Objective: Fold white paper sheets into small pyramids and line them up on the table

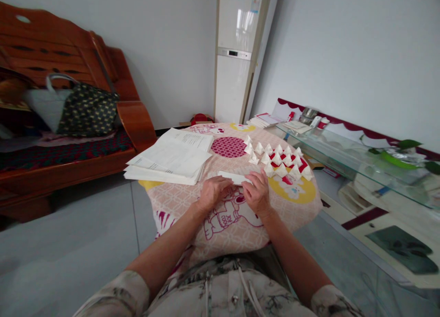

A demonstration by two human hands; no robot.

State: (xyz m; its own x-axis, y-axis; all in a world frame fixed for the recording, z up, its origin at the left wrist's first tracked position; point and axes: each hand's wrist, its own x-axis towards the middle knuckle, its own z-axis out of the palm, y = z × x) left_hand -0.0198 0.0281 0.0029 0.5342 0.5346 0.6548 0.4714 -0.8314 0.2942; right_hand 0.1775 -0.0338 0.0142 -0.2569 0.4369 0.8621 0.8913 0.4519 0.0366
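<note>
A narrow folded strip of white paper (pixel 231 175) lies across the cloth-covered table in front of me. My left hand (pixel 215 191) has its fingers closed on the strip's left end. At the other end, my right hand (pixel 257 193) grips the paper with bent fingers, thumb toward the middle. Rows of small folded white paper pieces (pixel 282 170) with pointed tips stand just beyond my right hand. To the left of my hands rests a stack of white paper sheets (pixel 172 154), some with printed text.
A patterned pink tablecloth (pixel 192 225) covers the round table. A wooden sofa (pixel 134 124) with bags on it stands at left. On the right is a glass-topped cabinet (pixel 343 152) holding cups and papers. A tall white air conditioner (pixel 232 85) stands behind.
</note>
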